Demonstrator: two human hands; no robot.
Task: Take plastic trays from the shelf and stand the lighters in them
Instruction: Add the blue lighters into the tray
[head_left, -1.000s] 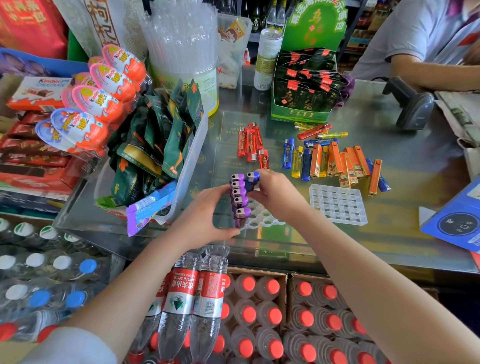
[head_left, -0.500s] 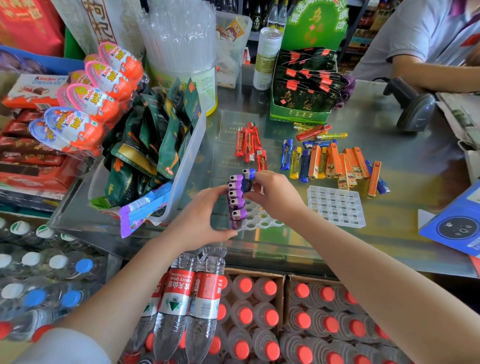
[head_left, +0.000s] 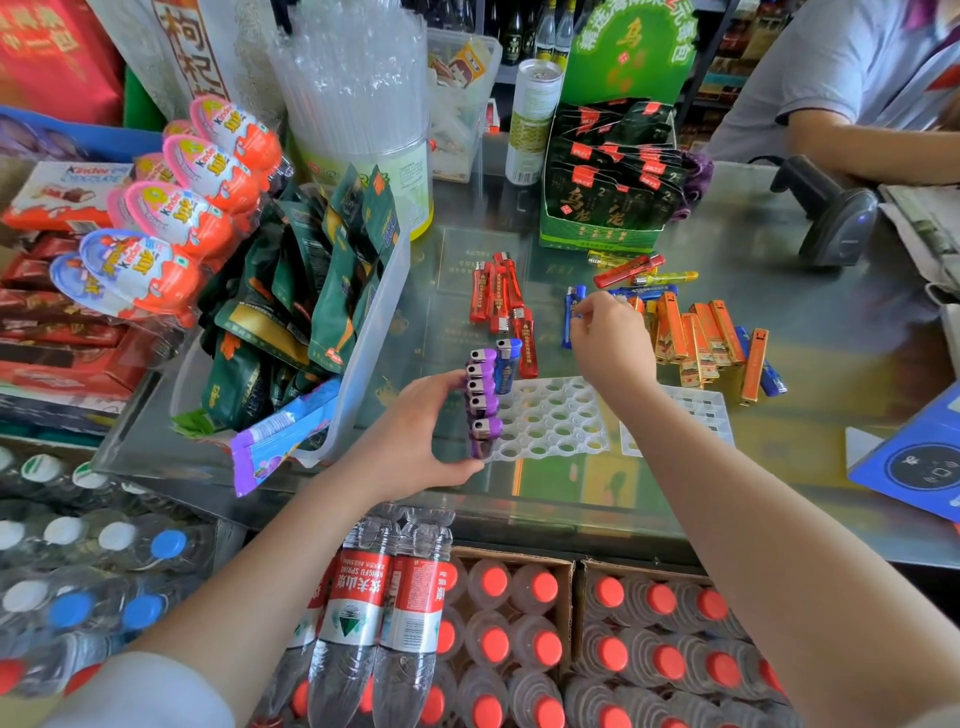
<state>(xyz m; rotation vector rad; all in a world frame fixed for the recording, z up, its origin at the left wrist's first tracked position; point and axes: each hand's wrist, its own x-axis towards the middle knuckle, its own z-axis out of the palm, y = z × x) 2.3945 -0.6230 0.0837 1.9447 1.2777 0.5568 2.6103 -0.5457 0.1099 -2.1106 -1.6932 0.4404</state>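
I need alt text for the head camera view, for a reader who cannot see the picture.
At a glass shop counter, the left hand steadies a row of purple lighters standing in a white plastic tray, while the right hand reaches to a blue lighter lying among loose orange lighters. A second tray lies to the right.

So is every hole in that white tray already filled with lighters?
No, the white tray holds one row of purple lighters and one blue lighter; its other holes are empty.

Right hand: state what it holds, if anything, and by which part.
The right hand pinches a blue lighter lying on the counter, thumb and fingertips at its upper end. Whether it has been lifted cannot be told.
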